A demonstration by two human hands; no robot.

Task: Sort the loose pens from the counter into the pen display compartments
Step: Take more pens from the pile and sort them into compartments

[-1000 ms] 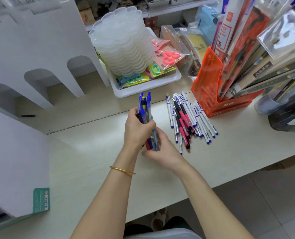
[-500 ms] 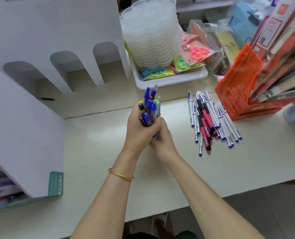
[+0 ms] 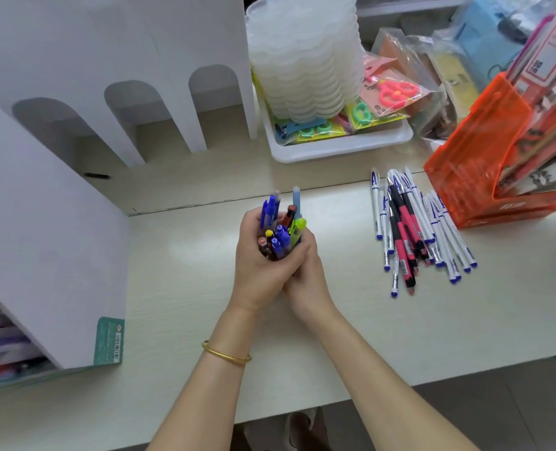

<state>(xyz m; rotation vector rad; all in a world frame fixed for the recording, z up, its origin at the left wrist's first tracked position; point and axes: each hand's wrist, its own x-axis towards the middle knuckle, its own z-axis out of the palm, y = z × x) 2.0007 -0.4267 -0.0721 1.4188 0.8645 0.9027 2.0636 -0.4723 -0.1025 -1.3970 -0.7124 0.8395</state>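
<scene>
Head view: left hand point(image 3: 260, 265) and right hand point(image 3: 306, 275) curl their fingers round a bundle of pens point(image 3: 281, 229), upright, button ends up, over the tabletop's point(image 3: 179, 288) middle. A second ago the right hand sat lower, beneath the bundle.

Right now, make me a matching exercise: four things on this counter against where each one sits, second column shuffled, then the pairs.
1 pen bundle
2 loose pens
3 stack of clear dishes
4 gold bangle

a round the wrist of the left hand
b in the white tray
c flat on the counter beside the orange rack
d gripped upright in left hand and right hand

Pairs: 1-d; 2-c; 3-b; 4-a
</scene>
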